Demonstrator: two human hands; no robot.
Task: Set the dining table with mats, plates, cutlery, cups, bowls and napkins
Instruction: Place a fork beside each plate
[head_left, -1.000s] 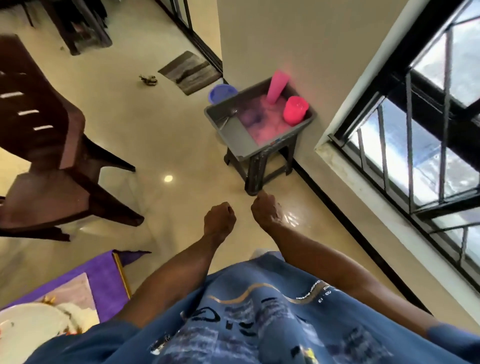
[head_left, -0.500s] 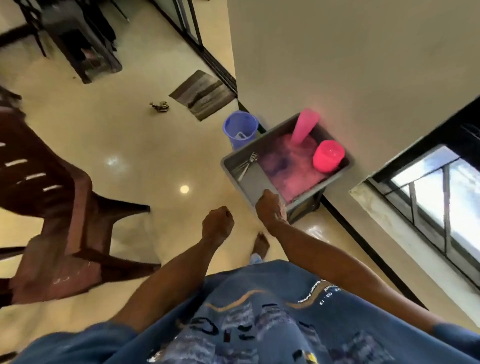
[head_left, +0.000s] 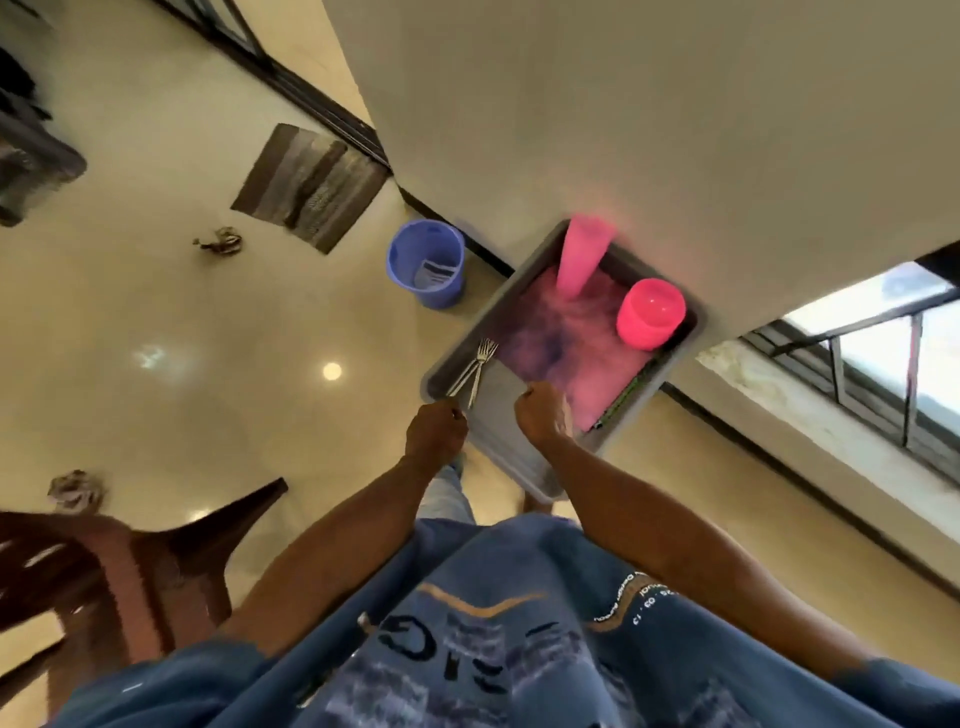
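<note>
A grey tray (head_left: 511, 457) stands against the wall. It holds a few forks (head_left: 475, 364) at its left side, pink mats (head_left: 550, 348), a tall pink stack of cups (head_left: 579, 260) and pink bowls (head_left: 649, 312). My left hand (head_left: 435, 434) is curled in a fist at the tray's left rim, its knuckles right at the forks' handle ends. The forks lie flat in the tray. My right hand (head_left: 540, 410) is a fist too, held over the tray's near part beside the mats, with nothing in it.
A blue bin (head_left: 426, 262) sits on the floor left of the tray, by the wall. A brown chair (head_left: 135, 566) is at my lower left. A striped doormat (head_left: 309, 187) lies further off. A barred window (head_left: 883, 374) is on the right.
I have walked up to the tray, which is now right under my hands. Both fists moved forward over it, the left one reaching the fork handles.
</note>
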